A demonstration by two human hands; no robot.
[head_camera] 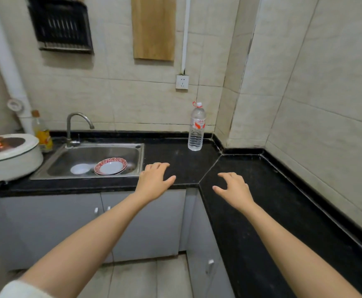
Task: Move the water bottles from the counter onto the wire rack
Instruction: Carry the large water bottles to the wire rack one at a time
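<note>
Both hands are held out low over the counter, empty. The left hand [155,179] is spread palm down just right of the sink, and the right hand [233,188] is loosely spread with bent fingers at frame centre. Whether fingertips touch the surface cannot be told.

One L-shaped counter [272,211] of speckled black stone is seen running from centre left to lower right. One round white cooker [10,162] is set at far left. One rectangular steel sink [141,160] is sunk beside it. One dark wire rack [61,26] is mounted on the tiled wall at upper left. One clear ribbed plastic water bottle [196,127], red-labelled, is stood upright near the back corner, well apart from both hands. One red-rimmed plate [110,166] and one small white bowl [81,168] are laid in the sink.
</note>
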